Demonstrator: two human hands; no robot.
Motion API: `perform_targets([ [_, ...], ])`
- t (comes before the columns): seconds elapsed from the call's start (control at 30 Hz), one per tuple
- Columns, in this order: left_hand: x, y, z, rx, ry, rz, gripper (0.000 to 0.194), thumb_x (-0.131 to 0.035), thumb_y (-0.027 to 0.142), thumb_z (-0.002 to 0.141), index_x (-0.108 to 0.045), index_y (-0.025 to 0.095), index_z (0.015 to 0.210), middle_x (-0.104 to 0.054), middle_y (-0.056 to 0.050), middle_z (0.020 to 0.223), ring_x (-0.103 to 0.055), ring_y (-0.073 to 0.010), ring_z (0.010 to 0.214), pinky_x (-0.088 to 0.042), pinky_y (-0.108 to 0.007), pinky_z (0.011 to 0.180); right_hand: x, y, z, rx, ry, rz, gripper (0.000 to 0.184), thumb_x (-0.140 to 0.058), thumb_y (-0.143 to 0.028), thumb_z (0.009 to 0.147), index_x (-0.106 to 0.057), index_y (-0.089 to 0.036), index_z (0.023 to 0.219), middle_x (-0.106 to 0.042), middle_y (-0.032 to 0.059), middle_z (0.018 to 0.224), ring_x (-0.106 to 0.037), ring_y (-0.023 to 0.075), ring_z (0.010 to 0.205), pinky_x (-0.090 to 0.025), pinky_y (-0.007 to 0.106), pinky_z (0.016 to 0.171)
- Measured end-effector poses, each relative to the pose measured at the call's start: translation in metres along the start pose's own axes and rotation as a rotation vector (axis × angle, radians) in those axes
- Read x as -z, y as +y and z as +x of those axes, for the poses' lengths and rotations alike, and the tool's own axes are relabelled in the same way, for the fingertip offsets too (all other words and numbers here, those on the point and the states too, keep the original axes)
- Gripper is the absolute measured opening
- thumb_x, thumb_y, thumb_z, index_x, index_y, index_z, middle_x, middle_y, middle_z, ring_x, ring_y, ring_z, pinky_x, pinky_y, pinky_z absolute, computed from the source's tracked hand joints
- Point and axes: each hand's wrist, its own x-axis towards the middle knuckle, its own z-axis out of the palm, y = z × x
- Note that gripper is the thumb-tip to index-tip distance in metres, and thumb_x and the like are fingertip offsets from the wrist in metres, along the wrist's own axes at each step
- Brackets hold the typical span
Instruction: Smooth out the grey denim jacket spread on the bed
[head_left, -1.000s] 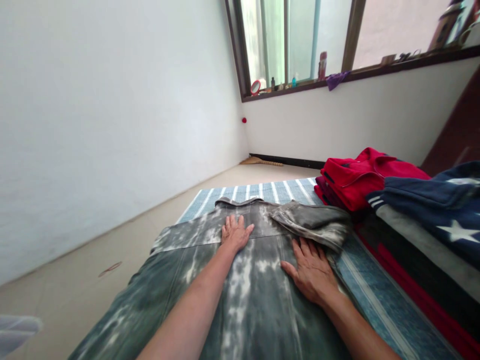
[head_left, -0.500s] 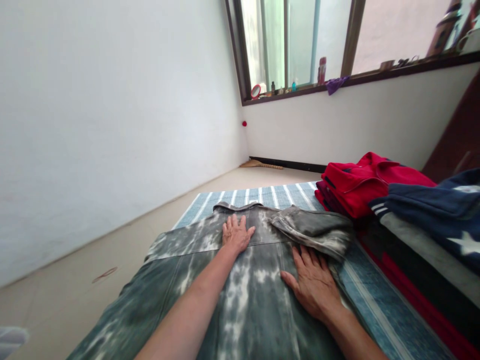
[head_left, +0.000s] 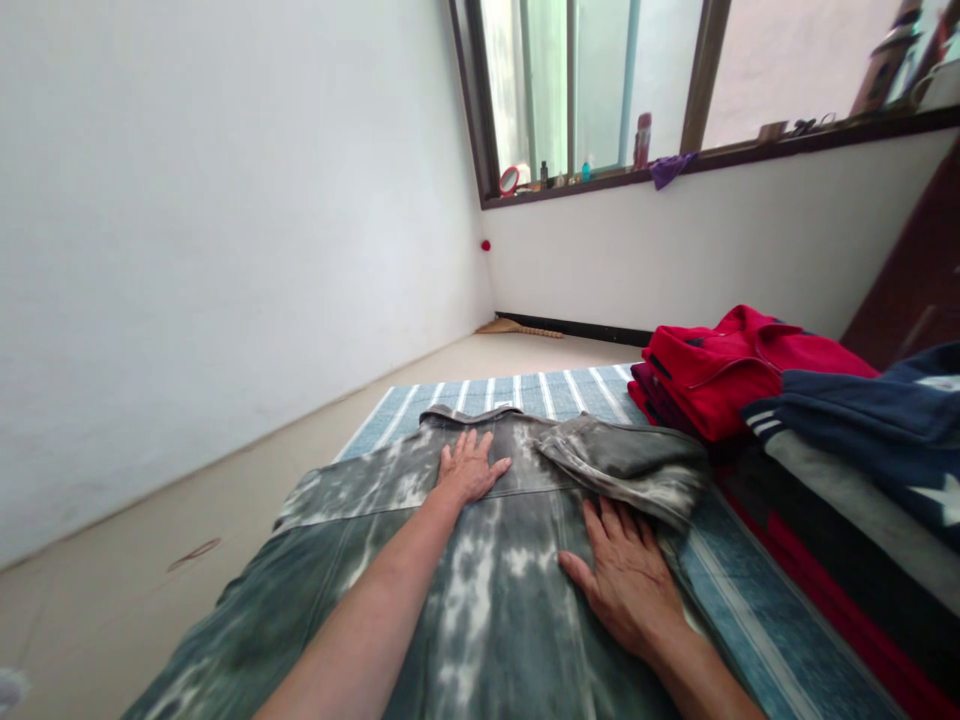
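Tie-dyed denim shirt (head_left: 484, 600); left hand (head_left: 471, 468), right hand (head_left: 621, 582) spread flat

Bright daylight enters through the window (head_left: 570, 90) (nearly washed out), leaving only faint shadows. Wide-lens distortion bends the wall (head_left: 225, 280) toward the picture's edges.

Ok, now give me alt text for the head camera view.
The left hand and right hand press flat on a tie-dyed grey-green denim shirt with one sleeve folded over, lying on a blue striped mat. Folded red clothes and a navy star-print garment sit to the right.
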Motion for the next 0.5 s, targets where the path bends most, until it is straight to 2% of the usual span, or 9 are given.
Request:
perform_targets([
  [0.2,-0.0013,-0.0018,0.0009,-0.016,0.013,-0.012,0.071,-0.027,0.067,0.086,-0.024,0.03,0.147,-0.017,-0.013,0.156,-0.014,-0.0294,0.143,-0.016,-0.056,0.11,0.0019,-0.0013,-0.001,-0.011,-0.004,0.003,0.071,-0.036,-0.06,0.089,-0.036,-0.016,0.144,-0.033,0.0121,0.149,-0.028,0.0315,0.135,-0.016,0.045,0.11],
  [0.5,0.0015,0.0034,0.0047,0.015,0.019,-0.008,0.068,-0.029,0.071,0.084,-0.037,0.035,0.141,-0.027,-0.01,0.154,-0.022,-0.0334,0.14,-0.02,-0.058,0.107,-0.0009,-0.0002,0.0003,-0.016,-0.005,0.018,0.072,-0.036,-0.06,0.088,-0.036,-0.016,0.145,-0.032,0.0113,0.15,-0.027,0.0322,0.136,-0.015,0.046,0.11],
])
